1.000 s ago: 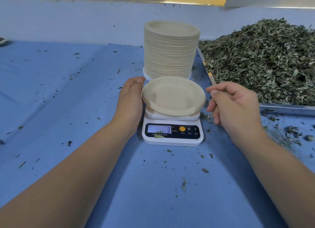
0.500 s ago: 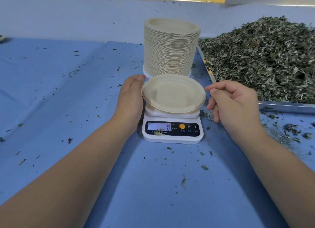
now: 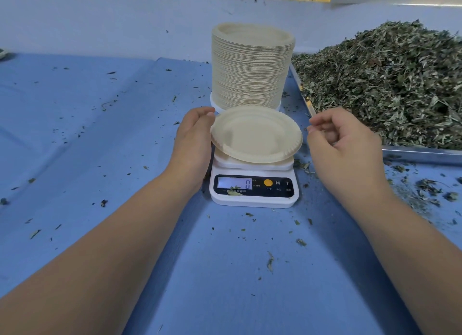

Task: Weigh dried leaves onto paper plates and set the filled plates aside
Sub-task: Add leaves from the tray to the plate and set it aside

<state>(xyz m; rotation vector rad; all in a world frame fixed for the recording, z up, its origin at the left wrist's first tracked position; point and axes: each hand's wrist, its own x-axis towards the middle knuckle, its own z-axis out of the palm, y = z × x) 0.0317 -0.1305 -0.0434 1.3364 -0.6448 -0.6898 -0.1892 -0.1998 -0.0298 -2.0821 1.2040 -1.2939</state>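
Note:
An empty beige paper plate [image 3: 255, 134] sits on a small white digital scale [image 3: 255, 200] whose display reads 0. My left hand [image 3: 193, 139] holds the plate's left rim, thumb at the edge and fingers hidden beneath it. Just right of the plate, my right hand [image 3: 345, 144] hovers with loosely curled fingers and holds nothing. A large heap of dried green leaves [image 3: 387, 84] lies on a metal tray [image 3: 420, 155] to the right.
A tall stack of paper plates [image 3: 250, 69] stands directly behind the scale. Blue cloth [image 3: 100, 134] covers the table, with leaf crumbs scattered on it, thickest in front of the tray. A low wall runs along the back.
The scale reading went from 3 to 0. My right hand drew slightly away from the plate's right rim and its fingers loosened. My left hand stayed at the left rim.

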